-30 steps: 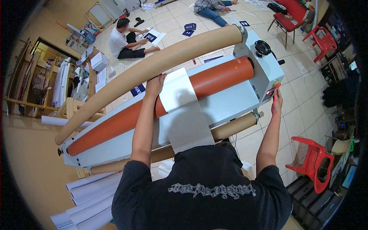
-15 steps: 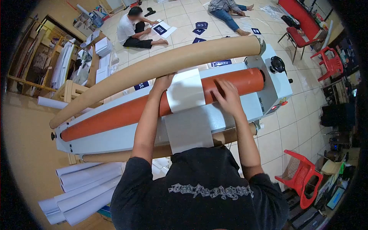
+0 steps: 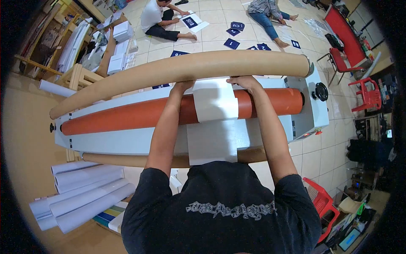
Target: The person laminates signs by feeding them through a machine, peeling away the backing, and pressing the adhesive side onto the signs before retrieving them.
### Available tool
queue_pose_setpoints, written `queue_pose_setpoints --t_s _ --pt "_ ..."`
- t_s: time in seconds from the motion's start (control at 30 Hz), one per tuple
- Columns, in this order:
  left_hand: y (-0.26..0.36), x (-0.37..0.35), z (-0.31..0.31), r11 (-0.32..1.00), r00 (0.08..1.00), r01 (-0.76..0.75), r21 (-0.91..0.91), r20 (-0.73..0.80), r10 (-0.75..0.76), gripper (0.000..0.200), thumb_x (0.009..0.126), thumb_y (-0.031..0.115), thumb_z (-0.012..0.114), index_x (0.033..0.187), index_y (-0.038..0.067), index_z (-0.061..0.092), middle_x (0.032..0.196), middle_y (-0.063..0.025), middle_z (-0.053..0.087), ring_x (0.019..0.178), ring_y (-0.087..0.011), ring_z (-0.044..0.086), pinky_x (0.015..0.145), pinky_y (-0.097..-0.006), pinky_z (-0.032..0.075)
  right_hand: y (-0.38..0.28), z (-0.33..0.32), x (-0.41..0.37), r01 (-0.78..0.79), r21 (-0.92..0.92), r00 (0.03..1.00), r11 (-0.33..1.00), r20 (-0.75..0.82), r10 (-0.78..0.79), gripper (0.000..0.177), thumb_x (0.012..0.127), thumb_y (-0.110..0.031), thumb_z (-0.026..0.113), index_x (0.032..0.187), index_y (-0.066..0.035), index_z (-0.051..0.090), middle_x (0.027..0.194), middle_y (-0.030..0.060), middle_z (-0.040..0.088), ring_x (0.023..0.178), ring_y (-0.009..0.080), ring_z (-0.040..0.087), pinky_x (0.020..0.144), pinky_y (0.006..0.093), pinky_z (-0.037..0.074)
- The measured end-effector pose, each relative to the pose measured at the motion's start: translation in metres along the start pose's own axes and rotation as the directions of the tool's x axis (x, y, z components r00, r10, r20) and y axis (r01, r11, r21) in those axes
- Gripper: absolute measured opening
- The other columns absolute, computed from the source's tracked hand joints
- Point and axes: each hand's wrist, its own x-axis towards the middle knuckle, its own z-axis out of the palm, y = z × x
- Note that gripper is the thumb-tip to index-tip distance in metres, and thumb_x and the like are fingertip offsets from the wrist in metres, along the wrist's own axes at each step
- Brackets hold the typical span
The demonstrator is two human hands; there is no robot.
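Note:
A white sheet (image 3: 215,99) lies over the long orange roller (image 3: 139,112) of a pale machine. My left hand (image 3: 183,86) is at the sheet's far left edge, close under the brown cardboard roll (image 3: 177,67); its fingertips are hidden. At the far right corner my right hand (image 3: 242,81) pinches the sheet's edge between thumb and fingers. A second pale sheet part (image 3: 212,142) hangs on the near side, over the lower brown roll (image 3: 127,160).
Large white paper rolls (image 3: 84,199) lie at the lower left. A black handwheel (image 3: 321,91) is on the machine's right end. Two people (image 3: 155,19) (image 3: 266,17) sit on the floor beyond, near dark blue signs (image 3: 231,43). Red chairs (image 3: 367,95) stand right.
My right hand has moved from above the orange roller to the far right corner of the sheet. The view has shifted, and my left hand remains at the far left edge.

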Motion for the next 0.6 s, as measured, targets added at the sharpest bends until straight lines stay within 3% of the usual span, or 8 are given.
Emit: queue_pose_setpoints --t_s 0.13,0.2,0.27,0.33,0.4,0.47,0.53,0.6 --pt "-0.006 -0.014 -0.007 0.998 0.995 0.042 0.040 -0.096 -0.038 0.039 0.096 0.031 0.047 0.127 0.007 0.051 0.129 -0.0210 0.051 0.121 -0.0366 0.046 0.102 -0.0403 0.036 -0.002 -0.003 0.001 -0.027 0.008 0.999 1.000 0.043 0.027 0.023 0.070 -0.007 0.078 0.082 -0.004 0.059 0.079 0.0041 0.057 0.074 0.0154 0.053 0.066 0.0300 0.043" --pt "0.025 -0.049 -0.040 0.994 0.983 0.106 0.003 -0.149 -0.104 0.043 0.094 0.031 0.051 0.128 0.004 0.049 0.134 -0.0205 0.047 0.124 -0.0366 0.043 0.104 -0.0419 0.035 0.000 -0.005 -0.001 -0.009 0.076 1.000 0.997 -0.029 0.011 0.022 0.071 -0.008 0.078 0.082 -0.004 0.060 0.079 0.0043 0.058 0.074 0.0158 0.053 0.067 0.0300 0.044" --pt "0.037 -0.094 -0.047 0.967 0.964 0.153 0.206 -0.246 -0.100 0.040 0.090 0.030 0.057 0.120 0.003 0.055 0.123 -0.0174 0.057 0.117 -0.0346 0.049 0.098 -0.0453 0.037 0.010 -0.013 0.003 -0.028 0.056 1.000 0.998 0.007 0.028 0.021 0.072 -0.008 0.077 0.083 -0.003 0.060 0.080 0.0043 0.059 0.075 0.0157 0.054 0.069 0.0298 0.045" --pt "0.065 -0.135 -0.059 0.976 0.903 0.201 0.088 -0.402 -0.149 0.035 0.089 0.024 0.059 0.115 0.001 0.057 0.119 -0.0175 0.058 0.113 -0.0353 0.052 0.096 -0.0445 0.039 0.024 -0.020 0.010 -0.045 0.036 0.998 0.998 0.037 0.044 0.021 0.073 -0.009 0.077 0.084 -0.003 0.061 0.081 0.0043 0.059 0.076 0.0156 0.055 0.070 0.0296 0.046" --pt "0.089 -0.188 -0.044 0.934 0.765 0.325 -0.150 -0.538 -0.353 0.027 0.091 0.020 0.057 0.110 0.001 0.057 0.108 -0.0169 0.059 0.102 -0.0325 0.056 0.092 -0.0382 0.043 0.038 -0.022 0.018 -0.060 0.083 0.998 0.995 0.024 0.058 0.020 0.076 -0.014 0.075 0.087 -0.003 0.062 0.079 0.0045 0.060 0.072 0.0158 0.057 0.066 0.0290 0.046" --pt "0.103 -0.244 -0.018 0.797 0.658 0.462 -0.388 -0.453 -0.602 0.023 0.092 0.017 0.056 0.107 0.000 0.056 0.099 -0.0118 0.057 0.093 -0.0252 0.056 0.086 -0.0348 0.044 0.025 -0.020 0.012 -0.072 0.061 0.997 0.995 0.015 0.072 0.020 0.076 -0.013 0.076 0.088 -0.004 0.063 0.080 0.0043 0.060 0.072 0.0154 0.057 0.066 0.0286 0.046" --pt "0.114 -0.291 0.025 0.546 0.475 0.408 -0.732 -0.341 -0.811 0.024 0.092 0.019 0.059 0.107 0.001 0.054 0.096 -0.0091 0.056 0.089 -0.0202 0.055 0.080 -0.0300 0.045 0.021 -0.017 0.010 -0.083 0.036 0.997 0.996 0.008 0.083 0.021 0.075 -0.013 0.076 0.089 -0.004 0.064 0.080 0.0040 0.061 0.072 0.0150 0.057 0.066 0.0281 0.046" --pt "0.139 -0.316 0.035 0.019 0.257 0.415 -0.910 0.097 -0.962 0.026 0.093 0.023 0.059 0.107 0.003 0.054 0.097 -0.0088 0.058 0.090 -0.0174 0.057 0.079 -0.0284 0.046 0.024 -0.017 0.014 -0.118 0.036 0.993 0.992 0.031 0.117 0.021 0.075 -0.014 0.076 0.091 -0.005 0.064 0.081 0.0037 0.061 0.072 0.0146 0.058 0.066 0.0275 0.047"
